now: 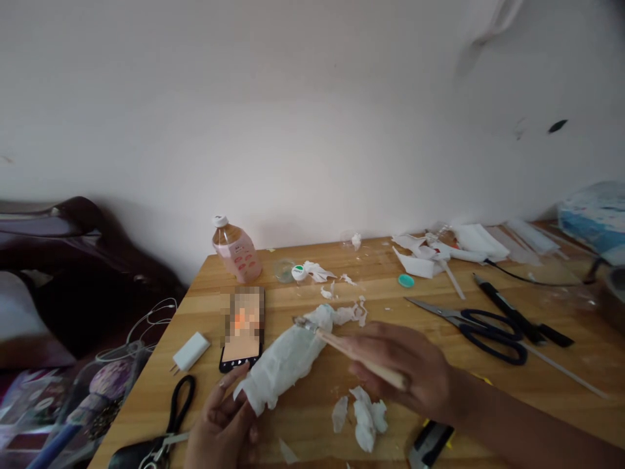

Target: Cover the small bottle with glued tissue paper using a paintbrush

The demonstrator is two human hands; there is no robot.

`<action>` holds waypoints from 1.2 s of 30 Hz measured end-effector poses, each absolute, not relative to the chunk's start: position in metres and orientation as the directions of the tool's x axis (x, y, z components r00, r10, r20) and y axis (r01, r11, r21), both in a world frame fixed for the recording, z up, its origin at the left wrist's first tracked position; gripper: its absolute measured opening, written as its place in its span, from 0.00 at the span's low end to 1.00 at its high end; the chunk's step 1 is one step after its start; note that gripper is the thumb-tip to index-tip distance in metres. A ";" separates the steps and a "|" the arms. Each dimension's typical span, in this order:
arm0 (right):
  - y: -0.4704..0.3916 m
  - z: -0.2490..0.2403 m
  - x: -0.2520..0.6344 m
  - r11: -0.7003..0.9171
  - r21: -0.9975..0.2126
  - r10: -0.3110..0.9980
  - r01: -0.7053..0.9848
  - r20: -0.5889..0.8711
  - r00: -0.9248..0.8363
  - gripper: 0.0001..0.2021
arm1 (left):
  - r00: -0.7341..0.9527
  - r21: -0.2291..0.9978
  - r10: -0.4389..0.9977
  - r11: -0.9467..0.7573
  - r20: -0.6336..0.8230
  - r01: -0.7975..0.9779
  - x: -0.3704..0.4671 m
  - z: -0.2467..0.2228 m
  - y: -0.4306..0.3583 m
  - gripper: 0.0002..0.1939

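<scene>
A long object wrapped in white tissue (288,361) lies slanted above the wooden table. My left hand (224,417) grips its near left end, fingers closed around it. In my right hand (395,365) is a brush with a pale wooden handle (361,358); its bristle end touches the upper part of the wrapped object. Behind the left hand lies a phone (244,326) with its screen lit and blurred out. Crumpled white tissue pieces (366,417) sit below the right hand.
At the back left stands a pink bottle (238,251). A white charger (191,352) and black keyring strap (180,404) are at left. Scissors (469,322), a black pen (508,309), a box cutter (430,443), a teal cap (405,281) and paper scraps (417,264) lie at right.
</scene>
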State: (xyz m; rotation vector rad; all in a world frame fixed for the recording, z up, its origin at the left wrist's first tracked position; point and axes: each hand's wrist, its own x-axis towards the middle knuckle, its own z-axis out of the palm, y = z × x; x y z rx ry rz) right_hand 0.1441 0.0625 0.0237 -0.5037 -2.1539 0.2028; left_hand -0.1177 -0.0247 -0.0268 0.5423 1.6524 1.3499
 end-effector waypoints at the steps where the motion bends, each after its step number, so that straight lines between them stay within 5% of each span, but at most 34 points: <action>1: 0.061 0.024 0.143 0.931 -0.267 0.364 0.247 0.716 -0.596 0.15 | -0.491 0.932 0.792 0.304 -0.363 -0.198 -0.118 -0.027 -0.025 0.38; 5: 0.052 0.019 0.148 0.980 -0.147 0.198 0.136 0.599 -0.776 0.12 | -0.482 0.928 0.794 0.312 -0.372 -0.202 -0.116 -0.025 -0.026 0.39; 11: 0.039 0.011 0.171 0.969 -0.170 0.242 0.178 0.534 -0.810 0.10 | -0.493 0.920 0.777 0.325 -0.391 -0.217 -0.114 -0.022 -0.025 0.38; 19: 0.045 0.017 0.172 0.845 -0.215 0.485 0.490 0.694 -0.532 0.16 | -0.512 0.924 0.769 0.326 -0.382 -0.201 -0.112 -0.018 -0.026 0.37; 27: 0.012 -0.004 0.114 0.940 -0.155 0.307 0.304 0.772 -0.556 0.10 | -0.471 0.914 0.784 0.331 -0.404 -0.233 -0.114 -0.016 -0.027 0.42; 32: 0.017 0.017 0.131 0.784 -0.514 0.617 0.347 0.701 -0.357 0.10 | -0.510 0.932 0.780 0.302 -0.362 -0.200 -0.109 -0.016 -0.028 0.38; 36: 0.041 0.032 0.140 0.759 -0.529 0.648 0.380 0.674 -0.355 0.13 | -0.539 0.950 0.782 0.256 -0.314 -0.181 -0.105 -0.012 -0.029 0.37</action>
